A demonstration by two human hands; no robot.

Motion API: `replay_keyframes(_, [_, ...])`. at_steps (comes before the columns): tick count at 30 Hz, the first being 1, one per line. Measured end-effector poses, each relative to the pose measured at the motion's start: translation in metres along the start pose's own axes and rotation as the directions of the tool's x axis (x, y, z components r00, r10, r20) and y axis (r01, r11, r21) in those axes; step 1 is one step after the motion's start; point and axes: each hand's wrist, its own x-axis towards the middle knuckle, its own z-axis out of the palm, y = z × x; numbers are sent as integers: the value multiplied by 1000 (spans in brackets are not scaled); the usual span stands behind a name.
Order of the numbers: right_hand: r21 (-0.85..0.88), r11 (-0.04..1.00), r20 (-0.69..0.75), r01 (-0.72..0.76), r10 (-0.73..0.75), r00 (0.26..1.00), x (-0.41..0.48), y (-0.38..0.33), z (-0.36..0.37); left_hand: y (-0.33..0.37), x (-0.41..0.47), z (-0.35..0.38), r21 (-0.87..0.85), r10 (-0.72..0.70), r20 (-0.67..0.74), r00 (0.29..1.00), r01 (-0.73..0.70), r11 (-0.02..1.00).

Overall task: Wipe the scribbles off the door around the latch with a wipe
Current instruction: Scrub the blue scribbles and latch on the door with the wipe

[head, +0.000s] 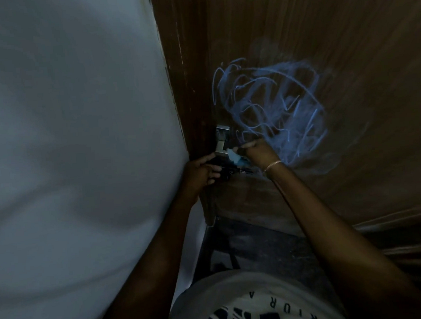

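Observation:
A brown wooden door (332, 31) carries a big tangle of pale blue scribbles (273, 107), partly smeared, right of a metal latch (221, 140). My right hand (255, 152) presses a light blue wipe (311, 156) bunched under its fingers against the door just below and right of the latch, at the scribbles' lower left edge. My left hand (200, 172) grips a dark handle (224, 171) beneath the latch. A thin bracelet sits on my right wrist.
A pale wall (74, 144) fills the left side, meeting the dark door frame (187, 86). Dark floor (255, 246) shows below the door. My white printed shirt (259, 305) is at the bottom.

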Motion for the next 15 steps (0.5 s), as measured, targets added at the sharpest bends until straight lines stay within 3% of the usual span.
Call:
replay_keyframes(2, [210,976,-78,-50,67,995,-6,17,-10,-2,0,-2,23,-3,29,1000,3,1000])
replay_keyframes(5, [503,861,-122,-69,150,981,-18,32,-6,-5,-2,-1,81,-10,39,999,7,997])
replay_keyframes(10, [753,657,-235,-40,326,916,-26,38,12,-5,-8,-2,108,21,17,1000,-22,994])
replay_keyframes(12, [840,538,-156,-71,364,918,-28,47,9,-6,-8,-7,99,31,4,1000,-31,995])
replay_keyframes(15, [952,262,46,-156,381,923,-31,61,10,-8,-8,-4,100,22,0,1000,-22,995])
